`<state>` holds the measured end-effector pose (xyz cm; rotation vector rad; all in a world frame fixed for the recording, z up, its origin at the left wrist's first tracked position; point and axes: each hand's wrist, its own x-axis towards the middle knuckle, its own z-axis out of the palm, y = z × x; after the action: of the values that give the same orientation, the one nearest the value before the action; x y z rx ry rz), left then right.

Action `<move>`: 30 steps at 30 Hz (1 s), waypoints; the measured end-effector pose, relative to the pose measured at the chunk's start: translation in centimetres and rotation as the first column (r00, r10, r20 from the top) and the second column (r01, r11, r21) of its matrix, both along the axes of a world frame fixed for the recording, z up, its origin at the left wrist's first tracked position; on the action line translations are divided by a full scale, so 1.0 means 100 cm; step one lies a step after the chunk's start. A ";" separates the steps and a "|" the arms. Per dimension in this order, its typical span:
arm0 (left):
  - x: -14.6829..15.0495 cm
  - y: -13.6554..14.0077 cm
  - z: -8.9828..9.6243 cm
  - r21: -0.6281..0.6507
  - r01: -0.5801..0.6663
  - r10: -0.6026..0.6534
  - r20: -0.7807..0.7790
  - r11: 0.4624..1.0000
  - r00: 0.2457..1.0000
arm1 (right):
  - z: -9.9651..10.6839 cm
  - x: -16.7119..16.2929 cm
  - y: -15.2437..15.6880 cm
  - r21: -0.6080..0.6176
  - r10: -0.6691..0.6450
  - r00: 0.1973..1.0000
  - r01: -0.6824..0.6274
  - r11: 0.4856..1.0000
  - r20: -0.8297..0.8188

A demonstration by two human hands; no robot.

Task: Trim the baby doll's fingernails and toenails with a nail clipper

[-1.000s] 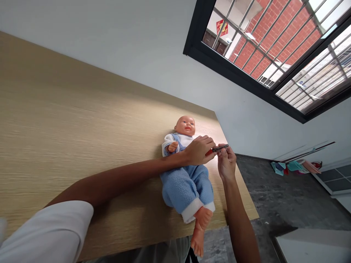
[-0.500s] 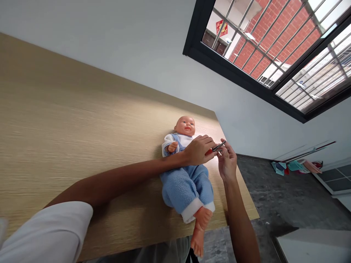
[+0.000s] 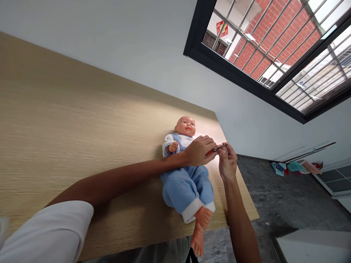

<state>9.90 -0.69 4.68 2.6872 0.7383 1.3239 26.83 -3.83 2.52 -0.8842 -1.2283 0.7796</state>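
Note:
A baby doll (image 3: 179, 182) in a blue and white fleece outfit lies on its back, its bare feet past the table's front edge. Across its body reaches my left arm, and my left hand (image 3: 199, 150) is closed around the doll's hand on the right side, which is mostly hidden under my fingers. Between finger and thumb my right hand (image 3: 228, 162) grips a small metal nail clipper (image 3: 220, 147), its lever pressed down close to the body. The clipper's tip meets the doll's fingers beside my left hand; the exact contact is too small to make out.
The wooden table (image 3: 68, 120) ends just right of my right hand. Behind it rises a pale wall (image 3: 109, 40) with a barred, black-framed window (image 3: 233, 62). On the grey floor at right lie several coloured cloth-like items (image 3: 296, 166) by a long pole.
The nail clipper's lever, raised half a second ago, is now squeezed down by my right fingers. My left hand and the doll have stayed in place.

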 end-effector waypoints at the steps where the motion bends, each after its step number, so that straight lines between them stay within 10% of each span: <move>1: 0.000 0.000 0.000 -0.002 0.002 -0.002 -0.002 1.000 1.000 | 0.000 0.000 0.000 -0.001 -0.002 1.000 0.002 1.000 0.000; 30: 0.000 0.000 -0.001 -0.034 -0.010 0.011 0.013 0.999 1.000 | -0.002 0.003 -0.002 0.025 0.057 0.998 -0.057 0.998 0.019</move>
<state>9.94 -0.69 4.58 2.6493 0.7675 1.3183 27.14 -4.01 2.35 -0.8401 -1.2812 0.8017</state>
